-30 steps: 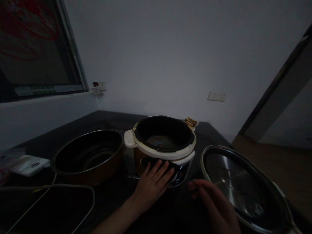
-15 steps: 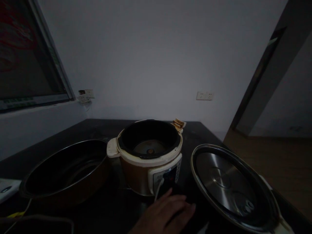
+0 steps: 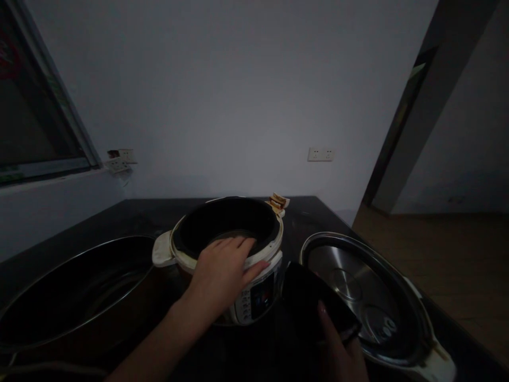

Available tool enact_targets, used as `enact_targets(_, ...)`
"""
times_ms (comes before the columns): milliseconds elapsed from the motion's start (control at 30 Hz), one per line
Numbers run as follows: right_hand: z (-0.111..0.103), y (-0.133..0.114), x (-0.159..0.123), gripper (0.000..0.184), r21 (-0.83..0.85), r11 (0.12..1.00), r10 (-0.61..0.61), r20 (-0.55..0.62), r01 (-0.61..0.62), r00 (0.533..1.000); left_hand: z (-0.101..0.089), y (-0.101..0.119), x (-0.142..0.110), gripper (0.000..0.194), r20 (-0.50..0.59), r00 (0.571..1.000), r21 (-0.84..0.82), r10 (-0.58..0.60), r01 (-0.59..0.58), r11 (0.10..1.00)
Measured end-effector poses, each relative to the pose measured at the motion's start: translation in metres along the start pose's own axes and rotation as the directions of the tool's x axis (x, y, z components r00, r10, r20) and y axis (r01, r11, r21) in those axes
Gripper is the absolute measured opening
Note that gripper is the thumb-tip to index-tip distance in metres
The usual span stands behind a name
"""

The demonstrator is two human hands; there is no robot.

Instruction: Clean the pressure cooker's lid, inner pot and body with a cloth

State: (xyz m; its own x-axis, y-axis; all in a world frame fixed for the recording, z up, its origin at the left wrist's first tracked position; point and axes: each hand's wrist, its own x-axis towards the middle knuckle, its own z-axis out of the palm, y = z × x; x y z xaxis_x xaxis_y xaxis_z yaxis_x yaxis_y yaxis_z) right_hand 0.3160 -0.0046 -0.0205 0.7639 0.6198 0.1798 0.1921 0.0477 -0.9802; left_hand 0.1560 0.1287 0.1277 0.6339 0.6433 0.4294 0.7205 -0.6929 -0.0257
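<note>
An electric cooker (image 3: 258,300) with a cream rim and an empty dark well stands open in the middle of the black counter (image 3: 135,212). My left hand (image 3: 222,270) lies across its near rim, fingers stretched out and slightly apart, tips reaching into the well. My right hand (image 3: 342,355) is at the bottom edge. Its fingers are closed on a dark flat object (image 3: 314,305), which it holds up just right of the cooker's control panel. The light is too dim to name that object.
A wide dark pot (image 3: 79,281) sits left of the cooker. The cooker's steel-lined lid (image 3: 358,270) lies upturned on the right, near the counter edge. A small tan item (image 3: 278,201) lies behind the cooker. Wall sockets (image 3: 321,154) are mounted above; a doorway opens at right.
My left hand has risen from the cooker's front to its rim. The dark flat object has left the counter and is in my right hand. The view has swung to the right.
</note>
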Motion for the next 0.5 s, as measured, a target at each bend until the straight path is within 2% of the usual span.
enact_targets(33, 0.002, -0.008, 0.008, 0.040, -0.028, 0.998, 0.046, -0.058, -0.048, 0.997, 0.002, 0.002, 0.002, 0.039, 0.050, 0.999, 0.039, -0.015, 0.013, 0.999)
enact_targets(100, 0.010, -0.028, 0.025, 0.052, -0.036, 0.997, 0.065, -0.093, -0.069, 0.994, 0.003, 0.004, 0.003, 0.035, 0.087, 0.996, 0.088, -0.028, 0.020, 0.996)
enact_targets(167, 0.021, -0.046, 0.039, 0.056, -0.044, 0.999, -0.029, -0.022, 0.028, 0.999, 0.002, 0.004, 0.002, 0.035, 0.088, 0.996, 0.105, -0.023, 0.014, 0.994)
enact_targets(233, 0.037, -0.056, 0.052, 0.053, -0.049, 0.981, -0.187, 0.054, 0.190, 0.981, 0.000, 0.003, 0.001, 0.035, 0.096, 0.995, 0.108, -0.022, 0.012, 0.994)
enact_targets(300, 0.053, -0.058, 0.060, 0.050, -0.036, 0.948, -0.312, 0.091, 0.316, 0.946, -0.002, 0.001, 0.000, 0.035, 0.110, 0.994, 0.101, -0.016, 0.005, 0.995)
enact_targets(367, 0.067, -0.053, 0.062, 0.049, -0.016, 0.928, -0.368, 0.124, 0.373, 0.921, -0.003, -0.004, -0.002, 0.034, 0.113, 0.994, 0.091, 0.005, -0.016, 0.996)
enact_targets(500, 0.072, -0.044, 0.043, 0.056, 0.063, 0.947, -0.321, 0.248, 0.315, 0.914, -0.006, -0.019, -0.010, 0.034, 0.122, 0.991, 0.078, 0.050, -0.060, 0.995)
